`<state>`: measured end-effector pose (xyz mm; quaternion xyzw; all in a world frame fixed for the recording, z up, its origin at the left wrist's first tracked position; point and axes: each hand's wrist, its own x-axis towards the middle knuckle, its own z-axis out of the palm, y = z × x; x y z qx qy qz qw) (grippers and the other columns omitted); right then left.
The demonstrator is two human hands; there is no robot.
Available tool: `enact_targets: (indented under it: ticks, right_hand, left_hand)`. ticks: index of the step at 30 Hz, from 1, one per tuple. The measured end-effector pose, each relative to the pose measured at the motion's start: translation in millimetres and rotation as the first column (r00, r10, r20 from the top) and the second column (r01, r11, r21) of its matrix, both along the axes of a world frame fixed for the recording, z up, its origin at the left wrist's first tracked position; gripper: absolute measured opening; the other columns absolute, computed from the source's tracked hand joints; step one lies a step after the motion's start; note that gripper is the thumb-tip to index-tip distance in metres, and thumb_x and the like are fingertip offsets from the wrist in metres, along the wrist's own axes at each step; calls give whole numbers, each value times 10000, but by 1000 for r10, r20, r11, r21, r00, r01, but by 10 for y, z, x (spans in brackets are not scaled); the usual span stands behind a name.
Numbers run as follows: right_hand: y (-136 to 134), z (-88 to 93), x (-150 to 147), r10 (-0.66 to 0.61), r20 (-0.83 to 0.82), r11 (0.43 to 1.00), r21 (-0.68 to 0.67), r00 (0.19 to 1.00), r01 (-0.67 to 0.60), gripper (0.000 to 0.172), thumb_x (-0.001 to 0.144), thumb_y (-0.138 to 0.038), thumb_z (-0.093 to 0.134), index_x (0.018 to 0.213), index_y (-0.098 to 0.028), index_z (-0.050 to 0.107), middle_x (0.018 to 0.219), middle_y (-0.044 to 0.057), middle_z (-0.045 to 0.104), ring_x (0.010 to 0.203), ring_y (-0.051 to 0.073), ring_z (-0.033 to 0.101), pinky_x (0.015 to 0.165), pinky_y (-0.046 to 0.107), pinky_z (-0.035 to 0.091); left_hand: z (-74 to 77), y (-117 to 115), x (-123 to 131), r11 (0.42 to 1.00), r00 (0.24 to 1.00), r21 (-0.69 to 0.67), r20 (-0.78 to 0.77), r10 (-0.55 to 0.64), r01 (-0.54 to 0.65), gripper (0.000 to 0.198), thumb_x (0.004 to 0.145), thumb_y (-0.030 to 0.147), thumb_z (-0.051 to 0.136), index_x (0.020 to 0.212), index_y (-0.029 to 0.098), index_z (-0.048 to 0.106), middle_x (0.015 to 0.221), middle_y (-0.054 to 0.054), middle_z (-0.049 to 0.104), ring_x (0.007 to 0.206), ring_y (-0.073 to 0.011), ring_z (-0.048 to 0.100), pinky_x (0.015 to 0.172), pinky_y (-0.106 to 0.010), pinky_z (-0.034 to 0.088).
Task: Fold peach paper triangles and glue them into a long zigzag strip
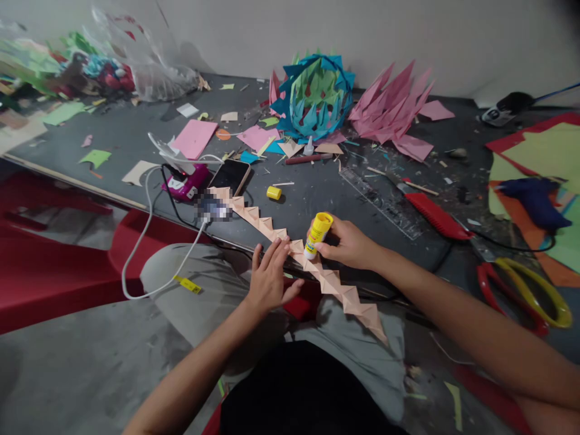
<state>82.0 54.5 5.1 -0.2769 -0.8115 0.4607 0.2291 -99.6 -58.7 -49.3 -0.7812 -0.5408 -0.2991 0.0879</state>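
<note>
My right hand [347,243] is closed around a yellow glue stick [318,232], its white end pointing down against a long strip of folded peach paper [329,281]. The strip is made of joined pointed pieces and runs diagonally over the table's front edge, its near end above my lap. My left hand [272,278] lies on the strip just left of the glue stick, fingers stretched out and thumb apart. The glue stick's yellow cap [273,193] lies on the table beyond the strip.
A phone [232,176] and a purple power adapter [185,181] with cables sit at the left. Behind stand a blue-green folded paper ring [315,99] and pink folded pieces [394,112]. To the right lie a red-handled cutter [435,214], scissors [525,296] and a blue glue gun [537,199].
</note>
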Motion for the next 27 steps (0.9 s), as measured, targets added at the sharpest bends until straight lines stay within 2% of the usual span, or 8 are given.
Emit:
enact_targets:
  ticks: [5,8,11,16,19,22,25,27]
  right_hand:
    - [-29,21,-52,10,-96,991,-129,995,-23,201,761,-297,513,919,-196,442,828,30,604,749,161,598,691,302,479]
    - [-40,9,-84,-2,-105,989,-146,994,-13,207,750,-279,518,922,-191,443,824,31,598,746,160,596,689,306,484]
    - [-45,-6,-109,-29,-103,988,-152,994,14,214,735,-276,519,915,-188,442,804,29,598,713,160,594,671,310,488]
    - [-57,-2,-125,0,-107,982,-186,994,-20,217,749,-290,511,924,-186,438,856,44,613,766,165,613,696,307,490]
    - [-68,23,-122,27,-68,991,-126,997,-36,210,760,-289,509,930,-198,426,857,34,611,768,160,610,696,295,479]
    - [-83,82,-129,59,67,998,17,996,-61,201,763,-302,510,917,-204,424,795,17,597,704,157,586,646,275,447]
    - [-99,163,-154,84,175,984,139,981,-109,171,752,-267,502,897,-204,435,784,18,582,674,147,550,617,251,406]
    - [-105,210,-171,108,201,976,166,974,-143,156,741,-237,499,881,-206,436,791,19,573,668,137,530,608,236,390]
  left_hand:
    - [11,-7,7,999,999,-43,54,3,0,477,853,458,391,1224,159,389,1248,-136,545,1232,-231,431,1079,-416,136]
    - [14,-13,8,999,997,-42,75,-2,5,422,851,446,404,1167,168,439,1255,-133,542,1231,-231,431,1074,-413,143]
    - [17,-13,14,999,997,-36,70,13,-11,389,863,445,382,1133,175,456,1242,-129,553,1222,-226,442,1070,-408,147]
    - [34,-6,29,999,998,-26,58,23,-21,394,880,452,340,1127,167,455,1224,-136,566,1212,-221,454,1063,-407,159]
    - [41,-5,33,999,998,-22,50,29,-28,388,888,449,326,1119,165,453,1210,-138,575,1206,-220,461,1060,-405,164]
    - [35,-7,33,999,998,-21,52,30,-29,377,882,434,341,1118,162,454,1206,-138,578,1203,-222,464,1058,-408,171]
    - [29,-11,33,999,997,-25,64,35,-34,362,870,415,363,1116,169,462,1206,-126,579,1202,-223,465,1062,-407,170]
    - [31,-13,34,999,997,-40,68,38,-35,353,861,399,380,1114,170,470,1209,-122,577,1202,-226,465,1064,-406,166]
